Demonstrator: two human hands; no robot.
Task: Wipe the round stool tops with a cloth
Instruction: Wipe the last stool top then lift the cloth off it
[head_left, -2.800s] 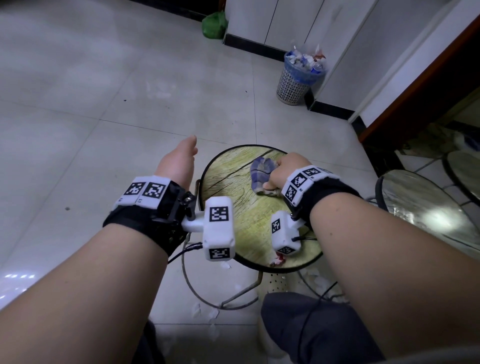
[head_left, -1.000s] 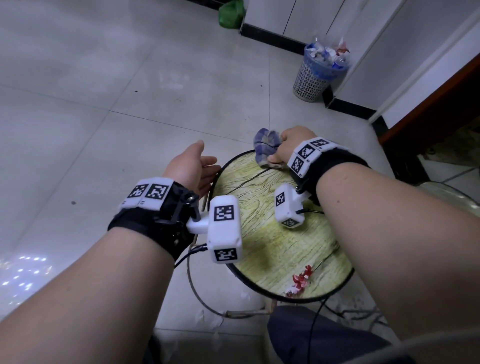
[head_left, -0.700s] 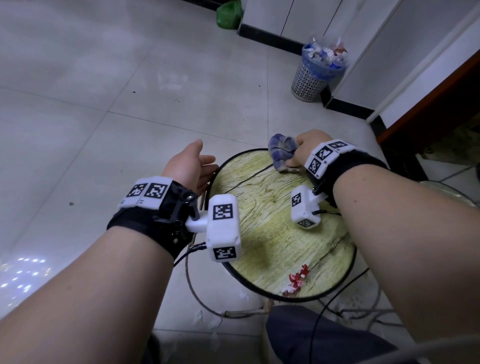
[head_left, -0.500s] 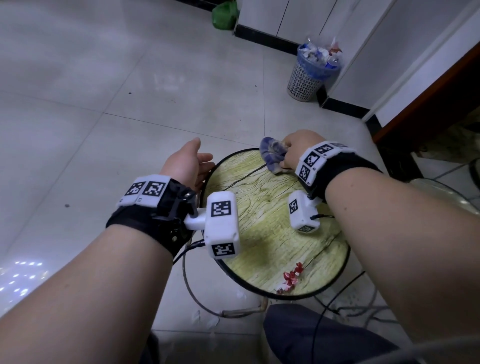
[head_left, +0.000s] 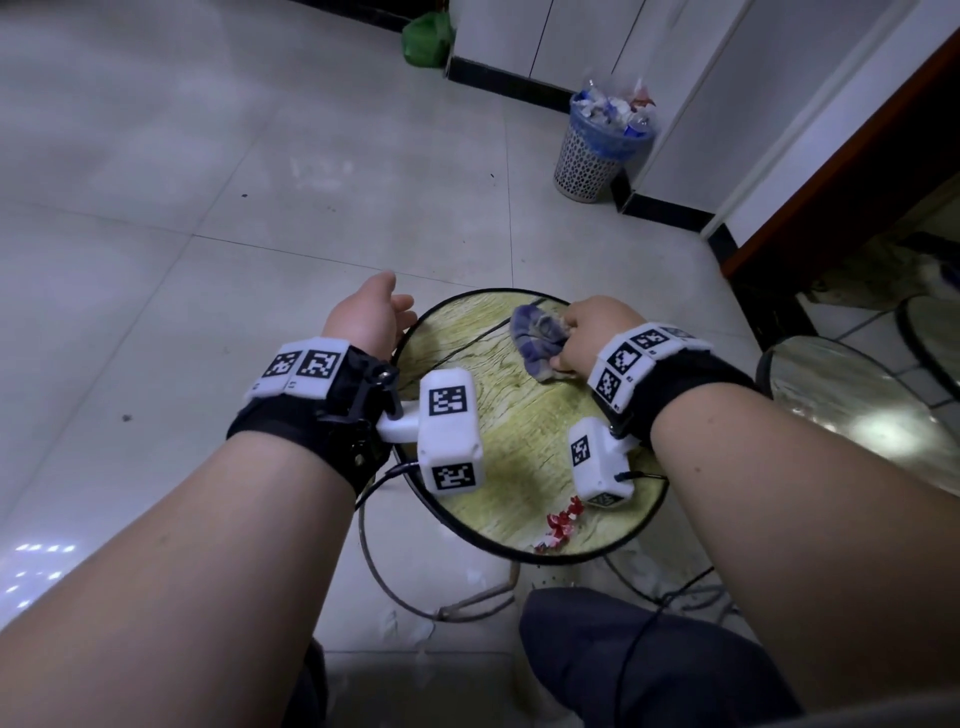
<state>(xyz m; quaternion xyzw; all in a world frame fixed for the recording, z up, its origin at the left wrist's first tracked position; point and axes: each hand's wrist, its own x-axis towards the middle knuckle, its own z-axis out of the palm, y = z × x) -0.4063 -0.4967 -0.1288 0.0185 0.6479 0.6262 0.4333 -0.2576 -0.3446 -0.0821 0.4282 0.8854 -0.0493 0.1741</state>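
Note:
A round stool top (head_left: 519, 447) with a yellow-green wood-grain face and a black rim stands in front of me. My right hand (head_left: 589, 332) grips a crumpled blue-grey cloth (head_left: 535, 343) and presses it on the far part of the top. My left hand (head_left: 371, 317) hovers at the stool's left rim, fingers relaxed, holding nothing. A small red and white scrap (head_left: 563, 519) lies near the near edge of the top.
A second round stool top (head_left: 857, 415), shiny, stands to the right, with another one (head_left: 935, 332) behind it. A full mesh waste basket (head_left: 597, 150) stands by the white cabinets at the back. A green bag (head_left: 428, 39) lies by the far wall. My knee (head_left: 623, 649) is below the stool.
My right hand has drawn the cloth back from the far rim towards the middle of the top. My left hand has stayed beside the left rim.

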